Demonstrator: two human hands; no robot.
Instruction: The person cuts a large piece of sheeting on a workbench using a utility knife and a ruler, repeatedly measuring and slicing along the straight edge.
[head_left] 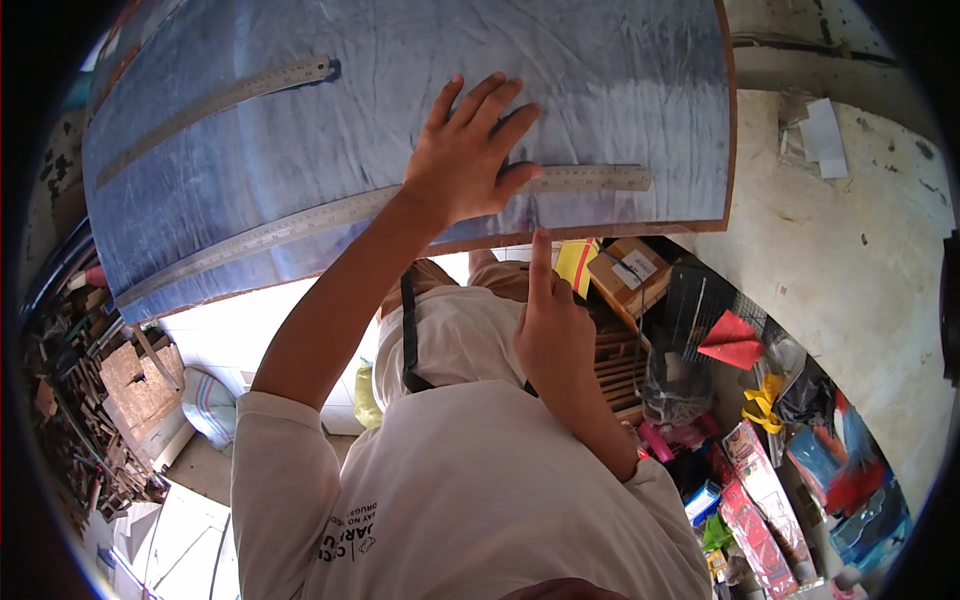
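Long metal ruler (320, 216) lies on a blue-grey board (620, 90), passing under the left hand (460, 165) and showing to either side of it. The left fingers are spread and unclenched, laid out past the ruler's far edge, with the thumb over the ruler. Nearer the body, the right hand (557, 325) points a straight index finger at the board's near edge; its other fingers curl in, and I cannot tell whether they hold anything. Beyond the left fingers and to their left lies a second ruler (215, 105). To do this well, I judge, palm and thumb should press evenly so the thin strip cannot pivot, with the right fingertip clear of the markings and the eyes square above them.
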